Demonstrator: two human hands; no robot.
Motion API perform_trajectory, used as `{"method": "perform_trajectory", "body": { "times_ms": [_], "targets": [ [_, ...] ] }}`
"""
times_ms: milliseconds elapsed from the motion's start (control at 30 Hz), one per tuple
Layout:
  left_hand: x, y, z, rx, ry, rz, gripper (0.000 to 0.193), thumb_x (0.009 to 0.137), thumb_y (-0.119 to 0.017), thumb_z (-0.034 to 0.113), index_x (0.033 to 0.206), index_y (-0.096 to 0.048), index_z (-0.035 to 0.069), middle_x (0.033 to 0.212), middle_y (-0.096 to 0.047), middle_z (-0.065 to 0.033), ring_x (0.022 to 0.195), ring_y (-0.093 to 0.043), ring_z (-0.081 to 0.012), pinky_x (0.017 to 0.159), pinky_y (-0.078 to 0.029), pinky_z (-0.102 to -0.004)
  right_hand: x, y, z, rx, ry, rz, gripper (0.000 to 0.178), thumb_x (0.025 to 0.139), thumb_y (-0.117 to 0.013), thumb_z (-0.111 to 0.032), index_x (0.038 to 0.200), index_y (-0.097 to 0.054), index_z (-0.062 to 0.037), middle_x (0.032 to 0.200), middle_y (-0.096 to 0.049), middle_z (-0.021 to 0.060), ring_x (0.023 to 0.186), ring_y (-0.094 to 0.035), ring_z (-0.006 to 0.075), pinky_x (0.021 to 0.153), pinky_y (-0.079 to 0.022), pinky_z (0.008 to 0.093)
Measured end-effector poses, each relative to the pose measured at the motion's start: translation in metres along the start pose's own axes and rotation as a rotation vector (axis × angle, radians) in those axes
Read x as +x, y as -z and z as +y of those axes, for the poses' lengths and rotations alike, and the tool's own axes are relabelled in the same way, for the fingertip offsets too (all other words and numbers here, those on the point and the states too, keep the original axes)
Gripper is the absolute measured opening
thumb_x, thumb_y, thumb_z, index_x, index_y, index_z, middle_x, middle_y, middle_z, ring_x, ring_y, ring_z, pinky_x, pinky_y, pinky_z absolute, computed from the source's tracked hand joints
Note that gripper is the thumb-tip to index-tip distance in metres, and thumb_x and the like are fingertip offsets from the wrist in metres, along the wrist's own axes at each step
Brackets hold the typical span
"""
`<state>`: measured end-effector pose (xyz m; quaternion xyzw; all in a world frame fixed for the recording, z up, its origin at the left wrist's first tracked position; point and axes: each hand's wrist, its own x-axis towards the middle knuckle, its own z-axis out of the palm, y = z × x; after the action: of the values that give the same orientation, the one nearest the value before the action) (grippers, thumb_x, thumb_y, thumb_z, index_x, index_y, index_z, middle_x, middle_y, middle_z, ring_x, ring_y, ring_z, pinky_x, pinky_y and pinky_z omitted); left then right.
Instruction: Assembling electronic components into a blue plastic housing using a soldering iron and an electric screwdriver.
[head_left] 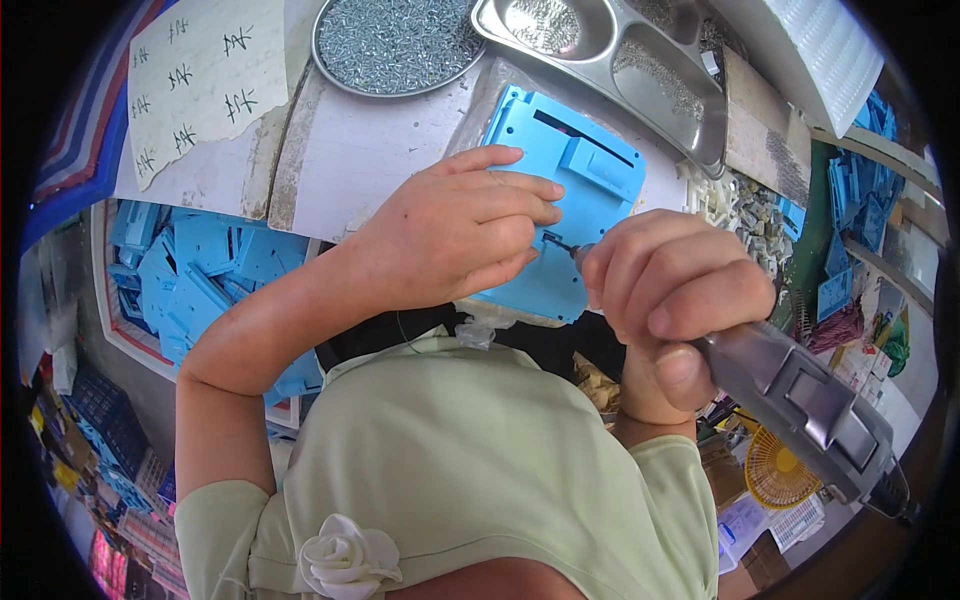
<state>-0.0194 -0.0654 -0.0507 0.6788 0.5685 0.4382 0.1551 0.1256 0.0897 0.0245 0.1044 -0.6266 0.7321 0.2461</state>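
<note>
A light-blue plastic panel (600,200) with a slot, small holes and a raised rectangular block lies at the table's front edge, in front of me. Across its left side rests my left hand (450,225), fingers stretched over the surface and slightly bent, the index apart from the others. My right hand (685,285) is wrapped round a dark grey electric screwdriver (800,400), its cable end pointing to the lower right. The thin bit reaches a small slot in the middle of the panel; whether a screw sits under the tip I cannot tell.
A round metal tray (317,45) of silvery screws stands at the back, beside a divided steel tray (610,78) of small metal parts. On the left, a crate (105,270) holds blue plastic parts. Small white pieces (735,215) are heaped at right. Marked paper (205,75) lies back left.
</note>
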Motion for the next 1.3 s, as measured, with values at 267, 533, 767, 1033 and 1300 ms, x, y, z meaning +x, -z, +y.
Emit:
{"method": "perform_trajectory", "body": {
  "times_ms": [267,533,767,1033,1300],
  "targets": [
    [0.007,0.004,0.005,-0.007,0.024,-0.023,0.013,0.084,-0.072,0.005,0.082,-0.060,0.007,0.119,-0.073,-0.0046,0.123,-0.066,-0.0228,0.111,-0.044,-0.0505,0.012,0.046,-0.027,-0.130,0.126,0.165,0.030,0.099,-0.068,-0.027,0.116,-0.053,-0.0064,0.064,-0.052,0.0012,0.054,-0.047,0.0160,0.051,-0.037,0.0329],
    [0.006,0.004,0.006,-0.019,0.080,-0.036,0.011,0.085,-0.071,0.005,0.085,-0.061,0.008,0.118,-0.074,-0.0040,0.123,-0.066,-0.0218,0.111,-0.044,-0.0496,0.023,0.059,0.012,-0.242,0.026,0.212,0.015,0.095,-0.060,-0.013,0.092,-0.047,-0.0052,0.060,-0.045,0.0018,0.055,-0.045,0.0153,0.060,-0.045,0.0374],
    [0.000,0.007,0.010,-0.038,0.124,-0.036,0.012,0.085,-0.072,0.005,0.093,-0.065,0.009,0.119,-0.073,-0.0042,0.124,-0.066,-0.0223,0.111,-0.043,-0.0497,0.037,0.082,0.008,-0.081,-0.058,-0.020,0.014,0.096,-0.061,-0.019,0.102,-0.054,-0.0086,0.061,-0.050,-0.0023,0.054,-0.044,0.0124,0.059,-0.044,0.0349],
    [0.012,0.009,0.021,-0.183,0.266,0.150,0.020,0.087,-0.072,-0.001,0.103,-0.070,0.011,0.112,-0.076,-0.0067,0.111,-0.072,-0.0231,0.114,-0.039,-0.0522,0.045,0.017,-0.024,0.116,0.016,-0.147,0.032,0.092,-0.079,-0.034,0.107,-0.056,-0.0184,0.064,-0.058,-0.0076,0.053,-0.054,0.0064,0.052,-0.050,0.0247],
    [0.003,0.019,0.014,0.023,0.203,0.182,0.025,0.080,-0.080,0.004,0.103,-0.070,0.010,0.105,-0.076,-0.0043,0.100,-0.073,-0.0226,0.114,-0.039,-0.0528,0.051,0.000,-0.009,0.070,0.003,-0.092,0.028,0.095,-0.073,-0.034,0.102,-0.053,-0.0165,0.063,-0.055,-0.0068,0.052,-0.051,0.0087,0.051,-0.048,0.0247]
  ]
}}
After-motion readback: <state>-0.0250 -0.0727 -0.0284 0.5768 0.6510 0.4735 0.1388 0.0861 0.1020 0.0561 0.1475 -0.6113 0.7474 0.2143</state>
